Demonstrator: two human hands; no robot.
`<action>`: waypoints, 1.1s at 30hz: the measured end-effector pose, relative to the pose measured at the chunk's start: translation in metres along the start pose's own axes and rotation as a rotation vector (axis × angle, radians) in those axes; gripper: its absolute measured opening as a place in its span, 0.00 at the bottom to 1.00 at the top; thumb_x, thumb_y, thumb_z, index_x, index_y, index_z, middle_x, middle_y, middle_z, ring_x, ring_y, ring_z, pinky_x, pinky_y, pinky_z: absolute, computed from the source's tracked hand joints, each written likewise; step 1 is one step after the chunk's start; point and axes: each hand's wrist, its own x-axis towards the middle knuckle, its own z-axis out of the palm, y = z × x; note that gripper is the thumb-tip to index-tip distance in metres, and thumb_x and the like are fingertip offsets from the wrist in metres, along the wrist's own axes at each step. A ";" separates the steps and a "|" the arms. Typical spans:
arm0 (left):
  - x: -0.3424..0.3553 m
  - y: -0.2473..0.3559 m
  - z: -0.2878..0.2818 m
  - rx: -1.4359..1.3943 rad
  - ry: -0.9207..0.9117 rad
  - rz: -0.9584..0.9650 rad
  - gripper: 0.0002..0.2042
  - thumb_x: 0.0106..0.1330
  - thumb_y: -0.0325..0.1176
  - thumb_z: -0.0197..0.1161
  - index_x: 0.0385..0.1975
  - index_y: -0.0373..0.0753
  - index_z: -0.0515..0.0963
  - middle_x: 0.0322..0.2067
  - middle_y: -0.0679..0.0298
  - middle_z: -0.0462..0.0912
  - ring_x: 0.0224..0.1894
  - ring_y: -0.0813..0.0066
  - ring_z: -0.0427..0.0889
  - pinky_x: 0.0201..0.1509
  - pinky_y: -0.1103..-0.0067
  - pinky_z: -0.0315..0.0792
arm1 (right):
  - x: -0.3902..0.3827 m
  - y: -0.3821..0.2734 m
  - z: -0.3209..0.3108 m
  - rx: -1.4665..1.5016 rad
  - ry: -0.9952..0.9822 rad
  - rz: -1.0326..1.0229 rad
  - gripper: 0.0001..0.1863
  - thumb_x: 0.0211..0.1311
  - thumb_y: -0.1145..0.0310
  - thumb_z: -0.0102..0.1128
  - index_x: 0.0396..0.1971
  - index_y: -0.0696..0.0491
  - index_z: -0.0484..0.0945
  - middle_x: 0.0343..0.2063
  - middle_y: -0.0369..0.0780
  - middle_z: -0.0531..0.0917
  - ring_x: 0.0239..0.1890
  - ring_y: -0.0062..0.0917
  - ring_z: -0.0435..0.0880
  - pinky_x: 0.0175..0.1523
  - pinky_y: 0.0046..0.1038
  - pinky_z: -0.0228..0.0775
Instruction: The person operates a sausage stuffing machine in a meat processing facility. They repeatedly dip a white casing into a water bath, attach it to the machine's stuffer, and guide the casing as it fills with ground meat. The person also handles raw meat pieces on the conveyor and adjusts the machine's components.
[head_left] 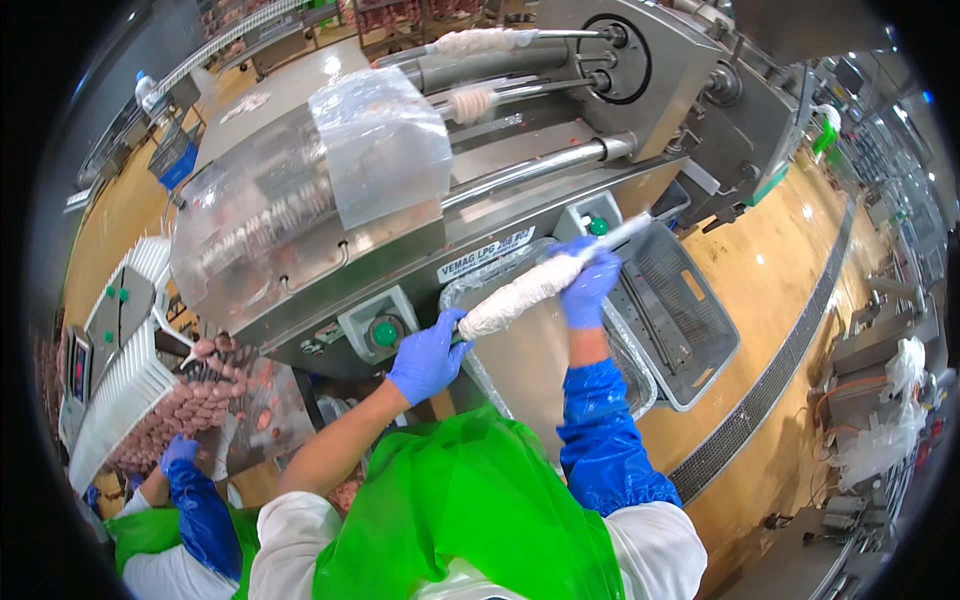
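Between my hands, slanting up to the right, is a white gathered sausage casing [530, 295]; a pale, slim end [632, 228] sticks out past the right hand. My left hand [427, 358], in a blue-violet glove, closes on its lower-left end, where a short dark piece shows. Higher up, my right hand [590, 288] wraps round the casing, gloved alike, with a blue sleeve cover on the forearm. Beneath them stands a plastic-lined tub [520, 370]. Beyond it, a steel sausage-filling machine [660, 90] carries a long casing [485, 41] and a short bunched one [471, 105] on its horns.
Clear plastic [385, 150] hangs over the machine's cover. Green buttons [385, 333] sit on its front. At right stands a grey crate [680, 320], with a floor drain grate [770, 385] beyond. A co-worker's gloved hand [180, 452] touches linked sausages [190, 410] at left.
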 end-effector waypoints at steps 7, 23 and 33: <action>-0.013 -0.021 -0.009 -0.111 -0.113 -0.093 0.22 0.64 0.43 0.62 0.54 0.44 0.65 0.32 0.47 0.82 0.34 0.43 0.81 0.35 0.56 0.73 | 0.005 -0.049 0.034 0.193 0.386 0.220 0.19 0.64 0.58 0.44 0.49 0.53 0.72 0.44 0.42 0.79 0.45 0.34 0.78 0.53 0.41 0.71; 0.000 -0.033 0.009 -0.271 -0.418 0.209 0.34 0.65 0.39 0.60 0.69 0.43 0.53 0.64 0.48 0.62 0.62 0.50 0.67 0.66 0.66 0.63 | -0.081 0.091 -0.101 0.397 0.716 0.468 0.25 0.65 0.43 0.35 0.33 0.51 0.68 0.24 0.39 0.72 0.29 0.35 0.73 0.38 0.42 0.71; 0.014 -0.085 -0.145 -0.006 -0.351 0.140 0.17 0.66 0.41 0.59 0.51 0.40 0.76 0.43 0.53 0.81 0.44 0.57 0.81 0.50 0.69 0.75 | -0.098 0.137 -0.147 -0.109 1.114 0.382 0.22 0.66 0.47 0.44 0.36 0.54 0.68 0.26 0.39 0.72 0.29 0.33 0.74 0.38 0.41 0.74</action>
